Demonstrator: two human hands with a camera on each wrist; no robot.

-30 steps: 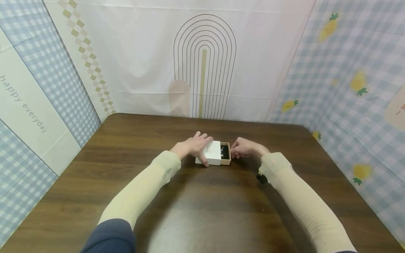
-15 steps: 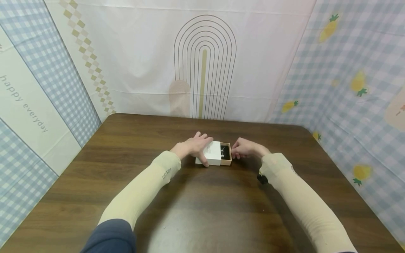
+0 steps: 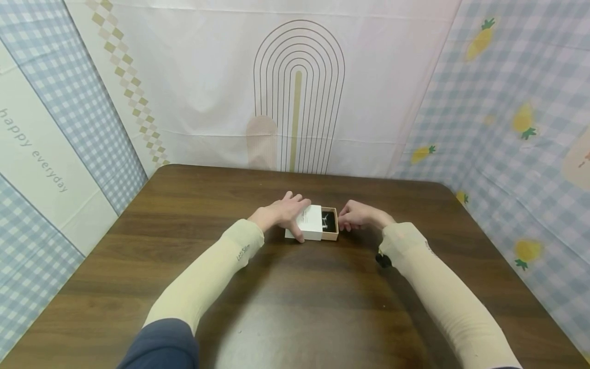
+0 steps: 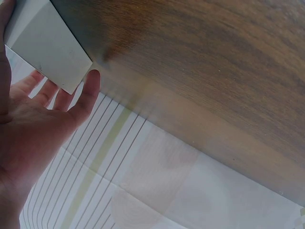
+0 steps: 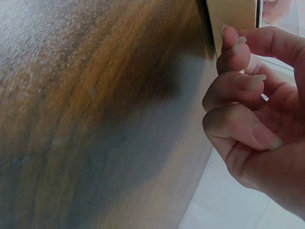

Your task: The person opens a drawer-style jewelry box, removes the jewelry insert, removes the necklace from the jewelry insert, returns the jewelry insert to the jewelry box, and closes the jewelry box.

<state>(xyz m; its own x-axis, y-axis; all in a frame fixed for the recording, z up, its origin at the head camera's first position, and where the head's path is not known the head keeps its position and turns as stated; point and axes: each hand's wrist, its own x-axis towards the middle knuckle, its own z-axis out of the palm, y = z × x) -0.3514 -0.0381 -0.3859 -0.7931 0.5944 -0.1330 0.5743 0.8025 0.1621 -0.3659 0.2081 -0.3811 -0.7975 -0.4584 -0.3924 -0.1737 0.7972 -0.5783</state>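
A white drawer-style box sleeve [image 3: 311, 221] lies on the table, its tan inner tray [image 3: 329, 237] partly out on the right. On the tray's black lining shows a small, thin silver-coloured piece [image 3: 324, 221]. My left hand [image 3: 285, 211] grips the sleeve, thumb on the near side and fingers at the far side. In the left wrist view the sleeve's corner [image 4: 52, 52] sits between thumb and fingers. My right hand [image 3: 359, 215] is at the tray's right end, thumb and index finger pinched together against the end wall [image 5: 233, 14]; the pinched spot is hidden.
The brown wooden table [image 3: 295, 297] extends all around the box. White and blue checked cloths [image 3: 207, 92] hang behind and beside it. A small black item [image 3: 382, 260] is at the right sleeve cuff.
The tray has slid slightly farther right out of the sleeve, with my right hand moving along with it. My left hand and the sleeve stay in place.
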